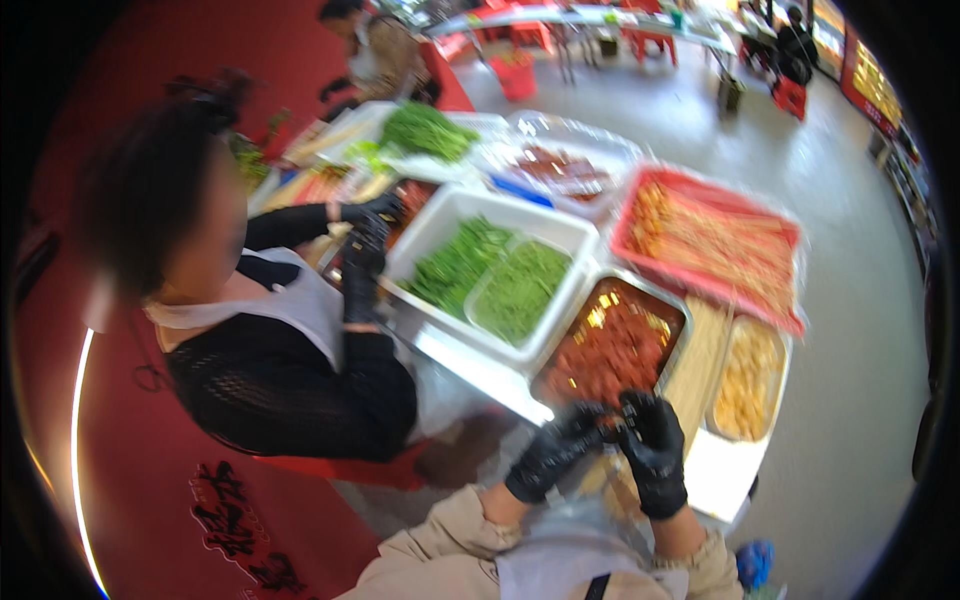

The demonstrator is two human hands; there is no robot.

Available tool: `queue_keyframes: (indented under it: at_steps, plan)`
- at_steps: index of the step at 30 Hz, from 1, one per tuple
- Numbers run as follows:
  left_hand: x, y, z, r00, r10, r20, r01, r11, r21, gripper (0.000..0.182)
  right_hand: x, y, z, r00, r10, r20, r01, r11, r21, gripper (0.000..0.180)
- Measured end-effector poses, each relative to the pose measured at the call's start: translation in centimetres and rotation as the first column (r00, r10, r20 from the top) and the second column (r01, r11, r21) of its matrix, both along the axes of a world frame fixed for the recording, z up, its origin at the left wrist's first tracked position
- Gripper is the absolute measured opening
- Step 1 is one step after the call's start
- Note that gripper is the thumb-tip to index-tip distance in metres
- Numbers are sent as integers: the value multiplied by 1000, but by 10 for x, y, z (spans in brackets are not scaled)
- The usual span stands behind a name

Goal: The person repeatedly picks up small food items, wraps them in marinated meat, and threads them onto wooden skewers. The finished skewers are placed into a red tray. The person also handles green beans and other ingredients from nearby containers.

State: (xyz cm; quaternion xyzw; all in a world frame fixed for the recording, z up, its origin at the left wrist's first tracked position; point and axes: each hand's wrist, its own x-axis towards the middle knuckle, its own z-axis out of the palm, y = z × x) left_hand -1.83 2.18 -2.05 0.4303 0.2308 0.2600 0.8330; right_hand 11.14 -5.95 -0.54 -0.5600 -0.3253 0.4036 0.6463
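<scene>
My left hand and my right hand, both in wet black gloves, meet at the near edge of a metal tray. Their fingertips pinch together around a small reddish piece, mostly hidden and blurred; it looks like meat. Dark red sauced meat pieces fill the tray just beyond my fingers. Right of it lie pale wooden skewers. A smaller tray of yellowish food pieces stands farther right.
At left, a co-worker in black gloves reaches over the table. A white tub holds green leaves and a clear box of chopped greens. A pink tray holds filled skewers. Another person sits beyond.
</scene>
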Motion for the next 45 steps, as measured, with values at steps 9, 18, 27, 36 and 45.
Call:
queue_keyframes:
  at_steps: [9, 18, 27, 36, 45]
  plan:
    - [-8, -6, -2, 996, 66, -62, -54, 981, 185, 32, -5, -3, -4, 998, -20, 55, 20, 1000, 13, 42]
    - [-7, -4, 2, 986, 107, -125, -79, 975, 209, 28, -10, 2, -8, 995, -29, 99, 24, 999, 46, 42]
    - [-5, -2, 2, 969, 187, -160, -170, 979, 115, 21, 16, -56, -12, 819, -231, 525, 288, 957, -27, 35]
    - [3, -3, -2, 982, 122, -141, -106, 988, 116, 21, 18, -150, -57, 834, -103, 541, 434, 729, -530, 3]
    - [4, -12, 3, 991, 12, -136, 0, 996, 87, 28, 12, -92, -9, 795, -101, 598, 282, 935, -217, 14]
